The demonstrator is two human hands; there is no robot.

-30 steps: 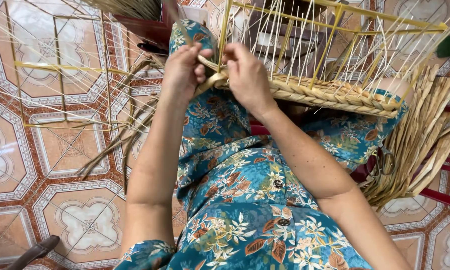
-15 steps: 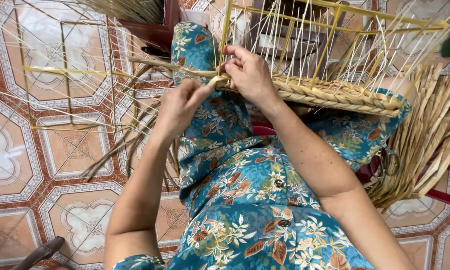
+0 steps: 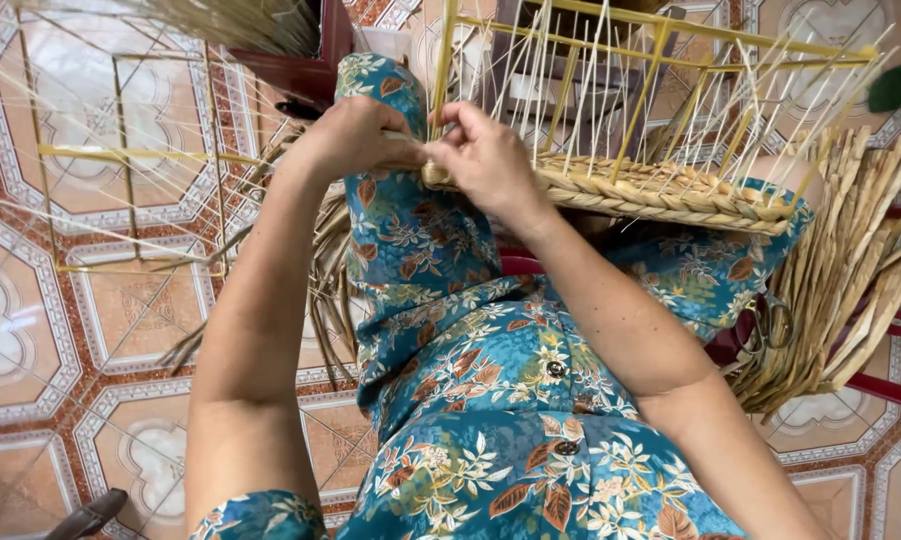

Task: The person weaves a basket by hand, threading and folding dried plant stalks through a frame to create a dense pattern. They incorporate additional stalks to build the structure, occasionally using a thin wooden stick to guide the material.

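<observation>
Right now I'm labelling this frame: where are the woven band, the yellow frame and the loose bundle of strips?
woven band (image 3: 660,195), head view, middle of the braid.
yellow frame (image 3: 660,30), head view, top bar.
bundle of strips (image 3: 850,290), head view, middle of the strips.

- My left hand (image 3: 348,138) and my right hand (image 3: 482,160) meet at the near corner of a half-woven basket with a yellow wire frame (image 3: 650,110) that rests across my knees.
- Both pinch the end of the braided straw-coloured band (image 3: 660,192) that runs along the frame's lower edge.
- Thin pale upright stakes (image 3: 560,80) rise from the band.
- My lap is covered by a blue floral dress (image 3: 470,380).
- A bundle of flat dried grass strands (image 3: 850,280) lies at my right, on the patterned orange and white tiled floor (image 3: 60,330).
</observation>
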